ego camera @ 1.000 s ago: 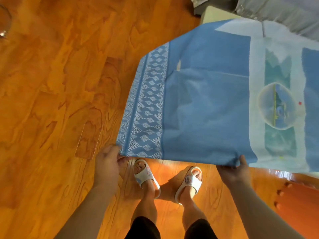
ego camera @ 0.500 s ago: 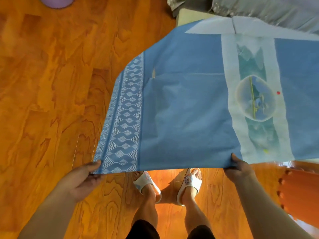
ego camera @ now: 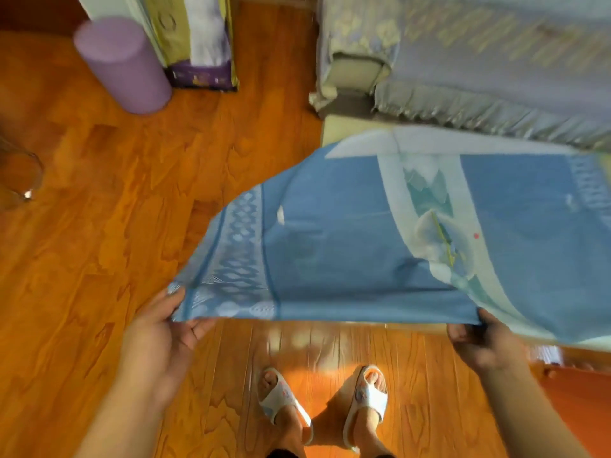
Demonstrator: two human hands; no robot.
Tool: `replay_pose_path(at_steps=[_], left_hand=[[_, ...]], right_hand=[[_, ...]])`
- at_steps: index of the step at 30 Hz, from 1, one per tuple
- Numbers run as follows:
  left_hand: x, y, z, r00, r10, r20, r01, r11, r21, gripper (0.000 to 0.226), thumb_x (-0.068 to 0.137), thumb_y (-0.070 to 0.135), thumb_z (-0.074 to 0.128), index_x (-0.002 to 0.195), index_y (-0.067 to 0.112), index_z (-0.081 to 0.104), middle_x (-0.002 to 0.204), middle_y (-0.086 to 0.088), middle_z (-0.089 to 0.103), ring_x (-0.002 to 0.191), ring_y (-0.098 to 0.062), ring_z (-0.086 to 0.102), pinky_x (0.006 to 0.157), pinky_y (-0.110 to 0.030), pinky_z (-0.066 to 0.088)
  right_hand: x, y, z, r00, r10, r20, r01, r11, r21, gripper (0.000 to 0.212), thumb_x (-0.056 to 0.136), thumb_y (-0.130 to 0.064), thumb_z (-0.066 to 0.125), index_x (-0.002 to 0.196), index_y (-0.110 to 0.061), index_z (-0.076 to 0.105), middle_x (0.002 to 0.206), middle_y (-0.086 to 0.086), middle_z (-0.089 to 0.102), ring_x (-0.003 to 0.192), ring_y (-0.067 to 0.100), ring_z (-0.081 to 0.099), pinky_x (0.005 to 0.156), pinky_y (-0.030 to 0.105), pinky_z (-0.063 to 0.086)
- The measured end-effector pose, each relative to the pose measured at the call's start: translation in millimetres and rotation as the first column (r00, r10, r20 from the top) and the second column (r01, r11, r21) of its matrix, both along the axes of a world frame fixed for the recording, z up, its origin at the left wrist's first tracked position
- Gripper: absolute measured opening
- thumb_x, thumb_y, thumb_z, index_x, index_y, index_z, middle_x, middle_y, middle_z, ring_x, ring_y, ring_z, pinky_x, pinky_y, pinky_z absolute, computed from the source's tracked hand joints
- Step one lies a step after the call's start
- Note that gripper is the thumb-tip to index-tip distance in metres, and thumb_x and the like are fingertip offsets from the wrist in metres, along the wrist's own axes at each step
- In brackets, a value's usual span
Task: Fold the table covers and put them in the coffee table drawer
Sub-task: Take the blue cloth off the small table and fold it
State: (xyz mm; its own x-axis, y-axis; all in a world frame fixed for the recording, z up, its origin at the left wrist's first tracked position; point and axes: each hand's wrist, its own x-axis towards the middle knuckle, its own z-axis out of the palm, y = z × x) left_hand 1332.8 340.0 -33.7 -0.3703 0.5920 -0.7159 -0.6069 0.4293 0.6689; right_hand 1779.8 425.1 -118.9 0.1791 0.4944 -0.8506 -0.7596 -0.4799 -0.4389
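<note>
- Head view showed us holding a blue woven table cover with a pale patterned border and a white-and-teal centre panel (ego camera: 347, 246) stretched out in the air above the orange wooden plank floor (ego camera: 99, 226).
- Our left hand (ego camera: 162, 328) pinched the cover's near corner at the patterned border, thumb on top and fingers curled beneath the edge.
- Our right hand (ego camera: 479, 342) gripped the same near edge further along, fingers curled round the cloth; blur kept us from telling more of its finger positions.
- Between the two hands the near edge ran taut; beyond them the cloth sloped away and its far end lay against a cream sofa draped in a grey fringed throw (ego camera: 463, 61).
- We judged the step in hand to be the first fold of this cover: it was spread open and held by one edge, with no fold made that we could see.
- The next move, as we judged it, called for carrying the held edge away from us to meet the far edge, corners matched, with the tension kept even so the soft cloth would not sag or skew.
- No coffee table drawer was in view, so stowing seemed some way off.
- Beyond our left hand stood a lilac foam cylinder (ego camera: 122, 64) and, just beside it, a purple-and-olive printed package (ego camera: 198, 38); its print was too blurred to read.
- No brand, label or writing was legible on the cover either; only a small red dot showed near its centre panel.
</note>
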Motion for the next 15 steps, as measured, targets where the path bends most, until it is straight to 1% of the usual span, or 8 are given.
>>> replay_pose_path(at_steps=[2, 4, 6, 8, 10, 11, 13, 15], left_hand=[[-5, 57, 26, 0.997, -0.026, 0.066, 0.032, 0.996, -0.085, 0.028, 0.102, 0.014, 0.041, 0.081, 0.01, 0.059, 0.067, -0.007, 0.067, 0.065, -0.018, 0.066, 0.06, -0.027, 0.06], [-5, 122, 69, 0.991, -0.064, 0.115, 0.075, 0.993, -0.092, 0.031, 0.103, 0.014, 0.036, 0.076, 0.009, 0.051, 0.064, -0.012, 0.061, 0.069, -0.022, 0.06, 0.075, -0.033, 0.061], [12, 180, 143, 0.997, -0.07, 0.023, 0.067, 0.993, 0.102, 0.028, 0.104, 0.011, 0.034, 0.081, 0.009, 0.051, 0.083, -0.016, 0.06, 0.078, -0.025, 0.06, 0.09, -0.04, 0.057], [43, 231, 235, 0.997, -0.023, -0.08, 0.052, 0.923, 0.382, 0.026, 0.104, 0.011, 0.038, 0.083, 0.012, 0.053, 0.087, -0.011, 0.06, 0.08, -0.021, 0.062, 0.08, -0.041, 0.058], [72, 264, 314, 0.957, 0.013, -0.29, 0.155, 0.823, 0.546, 0.021, 0.101, 0.021, 0.045, 0.09, 0.013, 0.062, 0.088, -0.007, 0.066, 0.077, -0.021, 0.067, 0.073, -0.046, 0.061], [83, 278, 339, 0.925, 0.028, -0.379, 0.19, 0.829, 0.525, 0.023, 0.098, 0.023, 0.046, 0.097, 0.012, 0.066, 0.091, -0.008, 0.07, 0.073, -0.025, 0.07, 0.067, -0.047, 0.062], [97, 291, 382, 0.964, -0.103, -0.244, 0.22, 0.824, 0.522, 0.027, 0.098, 0.013, 0.044, 0.092, 0.012, 0.07, 0.083, -0.009, 0.072, 0.057, -0.025, 0.071, 0.052, -0.04, 0.061], [117, 295, 434, 0.967, -0.049, -0.25, 0.2, 0.754, 0.626, 0.038, 0.099, 0.003, 0.043, 0.075, 0.014, 0.07, 0.072, -0.005, 0.069, 0.059, -0.019, 0.07, 0.051, -0.033, 0.059]], right_hand=[[4, 34, 58, 0.991, 0.11, 0.071, -0.111, 0.994, 0.017, 0.005, 0.091, -0.014, 0.067, 0.092, -0.012, 0.063, 0.069, 0.001, 0.075, 0.058, 0.012, 0.073, 0.052, 0.025, 0.059], [15, 74, 107, 0.97, 0.177, 0.165, -0.189, 0.98, 0.062, 0.024, 0.082, -0.009, 0.072, 0.104, -0.009, 0.065, 0.076, 0.003, 0.075, 0.063, 0.016, 0.073, 0.051, 0.026, 0.059], [31, 112, 164, 0.963, 0.098, 0.253, -0.142, 0.977, 0.161, 0.042, 0.078, -0.01, 0.076, 0.117, -0.019, 0.066, 0.08, -0.002, 0.074, 0.074, 0.014, 0.07, 0.049, 0.024, 0.057], [45, 140, 232, 0.966, 0.021, 0.258, -0.111, 0.935, 0.338, 0.021, 0.086, -0.027, 0.072, 0.105, -0.019, 0.069, 0.062, -0.007, 0.071, 0.065, 0.007, 0.068, 0.054, 0.021, 0.055], [47, 154, 301, 0.936, 0.093, 0.339, -0.223, 0.903, 0.367, 0.039, 0.074, -0.038, 0.085, 0.079, -0.008, 0.06, 0.053, -0.009, 0.065, 0.052, 0.002, 0.065, 0.047, 0.016, 0.047], [56, 160, 322, 0.942, 0.139, 0.304, -0.253, 0.891, 0.377, 0.049, 0.065, -0.029, 0.092, 0.07, -0.003, 0.05, 0.058, -0.009, 0.065, 0.056, 0.001, 0.067, 0.045, 0.012, 0.044], [74, 168, 357, 0.951, 0.158, 0.267, -0.265, 0.86, 0.436, 0.039, 0.054, -0.002, 0.088, 0.064, -0.003, 0.05, 0.055, -0.003, 0.064, 0.053, 0.003, 0.066, 0.045, 0.01, 0.047], [90, 181, 393, 0.913, 0.072, 0.401, -0.251, 0.875, 0.413, 0.021, 0.085, 0.003, 0.06, 0.067, -0.007, 0.058, 0.039, 0.002, 0.056, 0.033, 0.007, 0.056, 0.036, 0.015, 0.046]])
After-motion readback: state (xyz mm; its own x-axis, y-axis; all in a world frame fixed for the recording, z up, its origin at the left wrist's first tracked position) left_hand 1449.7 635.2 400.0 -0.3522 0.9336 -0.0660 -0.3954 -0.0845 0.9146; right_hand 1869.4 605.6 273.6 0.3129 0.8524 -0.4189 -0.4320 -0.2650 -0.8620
